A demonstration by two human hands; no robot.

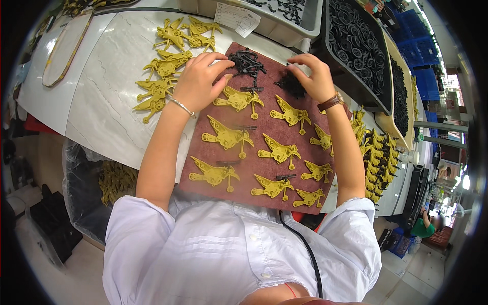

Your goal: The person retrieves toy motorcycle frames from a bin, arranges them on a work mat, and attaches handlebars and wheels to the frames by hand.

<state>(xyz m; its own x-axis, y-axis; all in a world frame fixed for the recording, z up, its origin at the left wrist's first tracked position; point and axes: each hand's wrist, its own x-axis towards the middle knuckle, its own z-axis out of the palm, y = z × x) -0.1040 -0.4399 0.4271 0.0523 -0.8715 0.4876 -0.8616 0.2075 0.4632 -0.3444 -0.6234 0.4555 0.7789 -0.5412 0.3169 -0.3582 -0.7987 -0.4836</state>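
Note:
My left hand [202,80] reaches over the far left of a reddish-brown mat [201,152]. Its thumb and index fingertips are apart, beside a pile of thin black plastic rods [247,62]. Across the mat, my right hand [317,77] has its thumb and index fingertips close together. A dark bit shows at those tips, too small to make out, above a heap of tiny black parts [293,85]. Yellow plastic motorbike-frame-like pieces [225,136] lie in rows on the mat nearer me. Short black rods [285,177] lie beside some of them.
More yellow pieces [165,63] lie on the white marbled table [109,76] to the left. A grey bin [284,36] stands behind the mat; a black tray of small wheels [356,46] is at right. Yellow pieces with black parts [378,162] fill the right side.

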